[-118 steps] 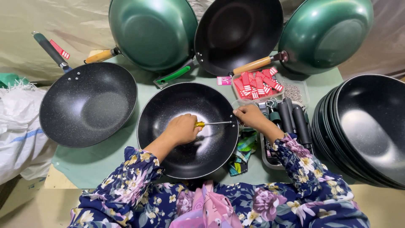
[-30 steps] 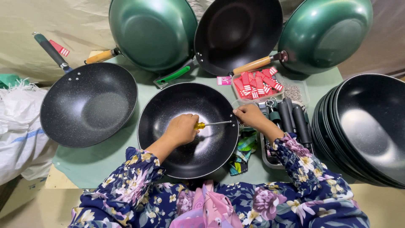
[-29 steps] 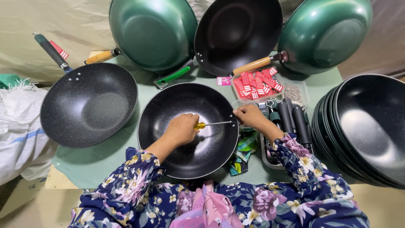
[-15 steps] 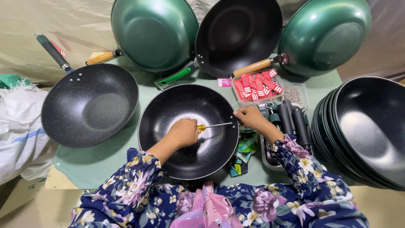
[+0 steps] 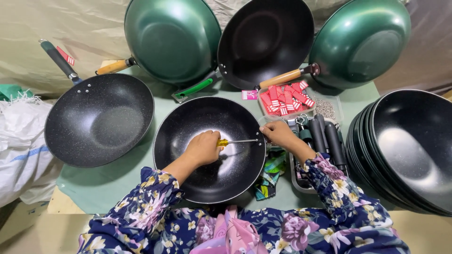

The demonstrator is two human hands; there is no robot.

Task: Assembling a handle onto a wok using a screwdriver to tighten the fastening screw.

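Near the middle of the green-covered table (image 5: 117, 188) sits a black speckled wok (image 5: 210, 149) with no handle on it, and both hands work at its right rim. The left hand (image 5: 203, 148) is closed around the yellow grip of a screwdriver (image 5: 234, 141), whose thin shaft lies level and points right toward the wok's edge. The right hand (image 5: 278, 133) is curled at that rim, steadying it; what its fingers pinch there cannot be made out. The wok looks rigid and fairly heavy, with a smooth coated bowl that would likely slip under a palm, so the rim seems the surest place to grip it. Just right of it lies a tray of black handles (image 5: 325, 141), with a box of red tags (image 5: 285, 99) beyond and a stack of black woks (image 5: 405, 150) at far right.
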